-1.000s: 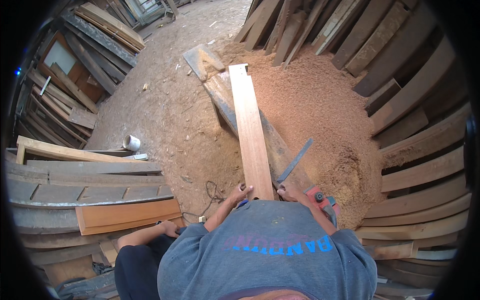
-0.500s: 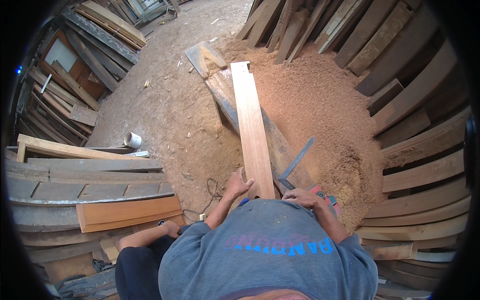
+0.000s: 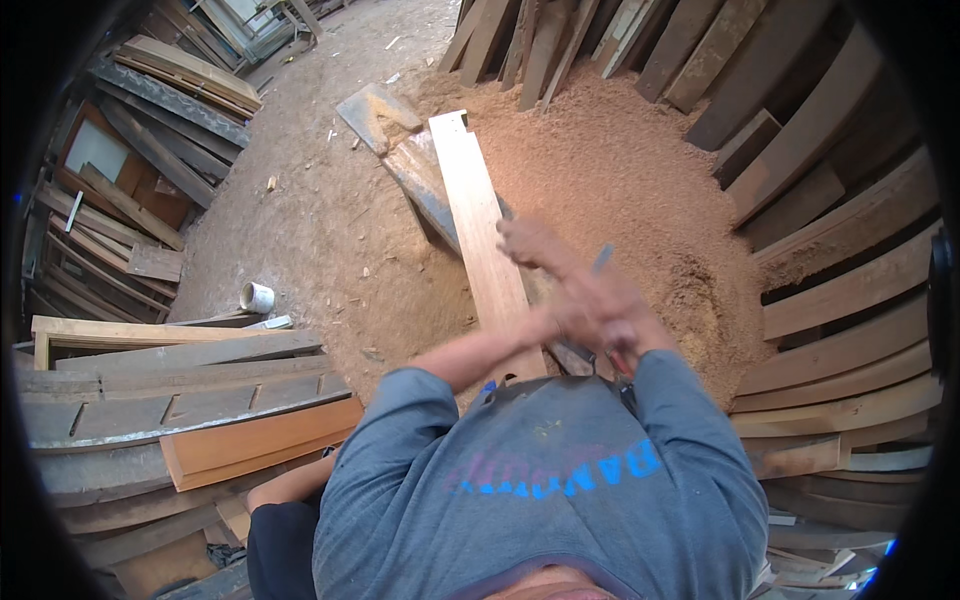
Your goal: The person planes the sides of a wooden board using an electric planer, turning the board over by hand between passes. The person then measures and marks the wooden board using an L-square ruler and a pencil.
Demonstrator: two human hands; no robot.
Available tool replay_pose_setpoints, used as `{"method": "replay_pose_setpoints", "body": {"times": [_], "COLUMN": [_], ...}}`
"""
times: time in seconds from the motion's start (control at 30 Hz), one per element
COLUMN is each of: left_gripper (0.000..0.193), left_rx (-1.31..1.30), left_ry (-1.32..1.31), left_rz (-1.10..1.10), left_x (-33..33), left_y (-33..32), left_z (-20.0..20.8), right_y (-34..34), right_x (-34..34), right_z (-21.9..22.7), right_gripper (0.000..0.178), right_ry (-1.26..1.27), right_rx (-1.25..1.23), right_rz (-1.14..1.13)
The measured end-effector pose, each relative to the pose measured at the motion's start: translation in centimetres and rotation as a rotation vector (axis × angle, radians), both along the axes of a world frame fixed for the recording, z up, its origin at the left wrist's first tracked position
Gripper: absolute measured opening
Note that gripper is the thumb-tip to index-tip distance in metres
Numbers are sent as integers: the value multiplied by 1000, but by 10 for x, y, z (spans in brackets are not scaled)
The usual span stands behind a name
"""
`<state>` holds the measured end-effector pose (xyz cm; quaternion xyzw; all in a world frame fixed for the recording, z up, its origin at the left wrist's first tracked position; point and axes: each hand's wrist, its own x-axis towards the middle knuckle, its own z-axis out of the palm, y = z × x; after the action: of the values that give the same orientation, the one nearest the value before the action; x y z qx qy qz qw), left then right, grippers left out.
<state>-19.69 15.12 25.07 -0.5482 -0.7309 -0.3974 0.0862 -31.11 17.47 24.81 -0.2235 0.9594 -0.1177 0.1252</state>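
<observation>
A long pale wooden plank point(image 3: 468, 190), notched at its far end, lies on a low, worn wooden bench point(image 3: 415, 180). My forearms cross over its near part. My right hand point(image 3: 527, 245) is above the plank's right edge, fingers curled and blurred; what they hold, if anything, cannot be made out. My left hand point(image 3: 603, 328) reaches across to the right by my right forearm, its fingers smeared by motion. A metal try square's blade point(image 3: 602, 258) shows beyond my right forearm, the rest hidden. Part of a red tool point(image 3: 622, 363) shows beside my left hand.
Sawdust point(image 3: 610, 160) heaps right of the bench. Upright boards point(image 3: 700, 70) line the far right, and stacked boards point(image 3: 840, 320) the right. At left are an orange-brown board point(image 3: 260, 440), a white tub point(image 3: 257, 297) and another person's arm point(image 3: 290, 482).
My left hand has left the plank and swung right across my body. My right hand has moved forward and left over the plank. The view has shifted slightly; the other person's hand is now hidden.
</observation>
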Motion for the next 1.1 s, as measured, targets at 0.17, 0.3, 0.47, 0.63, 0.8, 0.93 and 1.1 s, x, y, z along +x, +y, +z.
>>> {"method": "replay_pose_setpoints", "body": {"times": [0.17, 0.3, 0.47, 0.63, 0.8, 0.93, 1.1], "left_gripper": [54, 57, 54, 54, 63, 80, 89], "left_rx": [-903, -1036, -1004, -1005, -669, -441, -260], "left_ry": [-453, -368, -278, -20, -268, -420, -1060], "left_rz": [877, 719, 534, 321, 408, 872, 1047], "left_x": [-155, -170, -179, -153, -118, -58, 41], "left_y": [-86, -112, -59, -53, -135, -163, -164], "left_z": [4, 23, 5, 8, -66, -119, -179], "right_y": [56, 5, -65, 53, 125, 118, 87], "right_x": [8, 83, 125, 7, 20, 74, 148], "right_z": [27, 123, 119, 6, -6, -74, -140], "right_gripper": [46, 60, 47, 36, 27, 38, 47], "right_ry": [-267, 86, 442, 342, -79, -220, -509], "right_rx": [185, -1061, -1078, -464, -141, -407, -249], "right_rz": [-192, -96, 614, 15, -345, -370, -306]}}
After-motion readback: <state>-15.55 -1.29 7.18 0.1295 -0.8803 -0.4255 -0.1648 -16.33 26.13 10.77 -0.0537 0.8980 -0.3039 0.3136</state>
